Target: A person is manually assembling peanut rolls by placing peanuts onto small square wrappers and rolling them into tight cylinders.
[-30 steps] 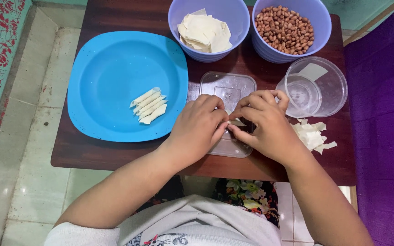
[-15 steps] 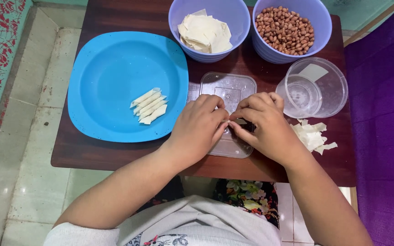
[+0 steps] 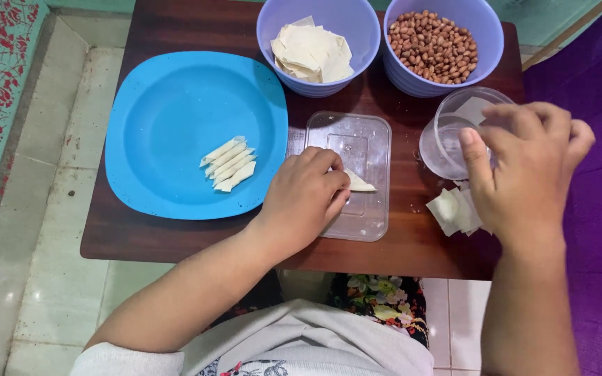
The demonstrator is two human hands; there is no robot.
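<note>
L hand (image 3: 306, 198) pinches a small pale folded wrapper piece (image 3: 359, 184) against the clear rectangular plastic lid (image 3: 360, 150) lying flat on the dark brown wooden table (image 3: 175, 240). Wrapper tip pokes out to the right of the fingertips, long axis roughly left-right, pointing twd the R hand. R hand (image 3: 524, 174) is off it, fingers loosely curled, holding nothing, index tip over the small clear round plastic cup (image 3: 444, 143). L hand is clearly the nearer one; R well apart to the right. Just below R hand: pile of pale wrapper scraps (image 3: 452, 211). Round blue plastic plate (image 3: 168, 104) w/ four rolled pale sticks (image 3: 227, 163) sits left. Behind: purple bowl of wrapper sheets (image 3: 313, 52), purple bowl of peanuts (image 3: 435, 45).
</note>
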